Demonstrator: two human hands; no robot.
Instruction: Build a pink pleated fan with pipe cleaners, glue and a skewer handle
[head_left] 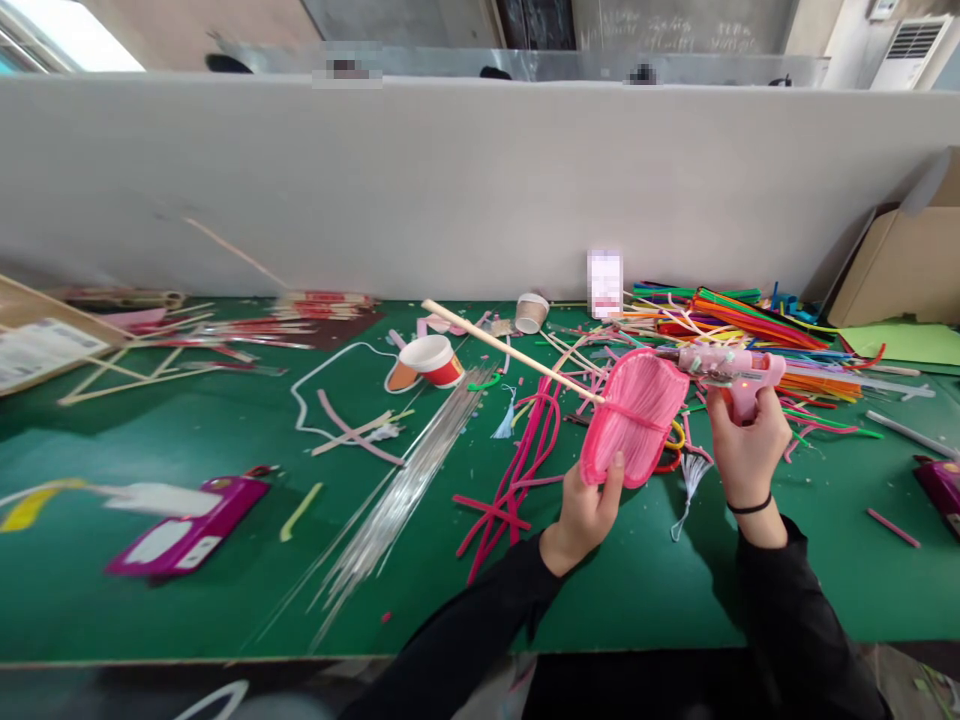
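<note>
My left hand (586, 510) grips the lower edge of a pink fan-shaped piece (636, 415) made of pipe cleaners, held up over the green table (225, 560). A thin wooden stick (510, 350) runs from the fan up and to the left. My right hand (745, 445) is closed round the grip of a pink glue gun (724, 368), whose nozzle points left at the fan's upper right edge. A small red light glows on the gun. Both sleeves are black, and a black band is on the right wrist.
Loose pink pipe cleaners (517, 470), a bundle of silver wires (409, 490), a red-and-white paper cup (433, 360), a brown cup (531, 312) and a heap of coloured pipe cleaners (750, 320) lie about. A magenta packet (187, 530) lies left. Cardboard box (900, 265) at far right. A white partition (450, 180) stands behind.
</note>
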